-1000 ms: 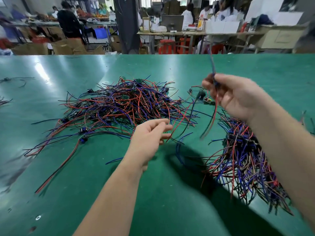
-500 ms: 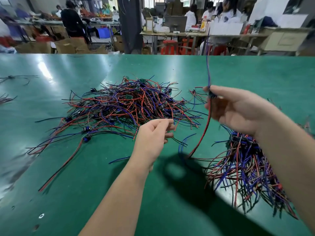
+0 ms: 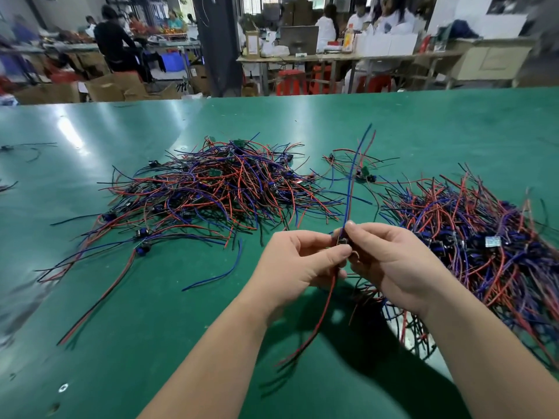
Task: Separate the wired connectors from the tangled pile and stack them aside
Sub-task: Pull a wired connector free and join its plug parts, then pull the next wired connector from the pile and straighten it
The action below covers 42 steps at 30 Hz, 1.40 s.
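A tangled pile (image 3: 217, 189) of red, blue and black wired connectors lies on the green table (image 3: 151, 343), left of centre. A second heap of wired connectors (image 3: 484, 246) spreads at the right. Between them, above the table, my left hand (image 3: 296, 264) and my right hand (image 3: 393, 267) meet and both pinch one small dark wired connector (image 3: 343, 241). Its blue wire rises from the fingers. Its red and black wires hang below toward the table.
A few loose connectors (image 3: 361, 173) lie between the two heaps. Stray wires (image 3: 27, 148) sit near the table's far left. Beyond the far edge are workbenches, cardboard boxes, red stools and seated people.
My right hand came down and toward me with the connector. My left hand rose from the pile's edge and took hold of the same connector. The view tilted down a little.
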Each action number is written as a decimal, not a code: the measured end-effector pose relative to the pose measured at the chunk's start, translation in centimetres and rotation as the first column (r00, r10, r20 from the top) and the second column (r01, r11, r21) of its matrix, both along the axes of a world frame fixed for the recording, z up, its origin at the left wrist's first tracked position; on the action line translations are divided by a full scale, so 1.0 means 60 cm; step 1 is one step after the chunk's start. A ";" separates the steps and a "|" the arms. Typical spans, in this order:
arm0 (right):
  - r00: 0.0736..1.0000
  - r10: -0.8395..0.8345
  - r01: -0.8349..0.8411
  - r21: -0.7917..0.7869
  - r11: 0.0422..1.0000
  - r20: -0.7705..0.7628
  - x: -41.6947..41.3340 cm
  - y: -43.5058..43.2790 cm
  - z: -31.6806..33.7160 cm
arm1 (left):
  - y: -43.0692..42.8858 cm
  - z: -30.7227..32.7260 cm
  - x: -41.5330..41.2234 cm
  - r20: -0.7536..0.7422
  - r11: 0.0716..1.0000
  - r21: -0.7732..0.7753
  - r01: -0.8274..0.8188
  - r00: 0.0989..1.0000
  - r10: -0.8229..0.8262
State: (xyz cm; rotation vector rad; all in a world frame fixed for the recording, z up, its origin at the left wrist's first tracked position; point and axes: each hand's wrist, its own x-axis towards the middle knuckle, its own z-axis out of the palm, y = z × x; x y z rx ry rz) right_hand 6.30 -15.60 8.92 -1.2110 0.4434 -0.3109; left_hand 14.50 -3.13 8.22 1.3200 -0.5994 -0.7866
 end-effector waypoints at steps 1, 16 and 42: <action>1.000 0.001 -0.001 -0.005 1.000 -0.009 -0.002 -0.003 0.001 | 0.000 0.000 -0.002 0.004 1.000 -0.006 0.014 1.000 -0.014; 0.931 -0.357 0.334 0.213 0.918 0.077 -0.021 -0.068 0.028 | 0.006 -0.006 -0.042 0.126 0.874 0.186 0.449 0.871 -0.475; 0.957 -0.208 0.149 0.271 0.951 0.203 -0.006 -0.005 0.015 | 0.005 0.005 -0.011 -0.003 0.964 -0.141 0.225 0.974 -0.228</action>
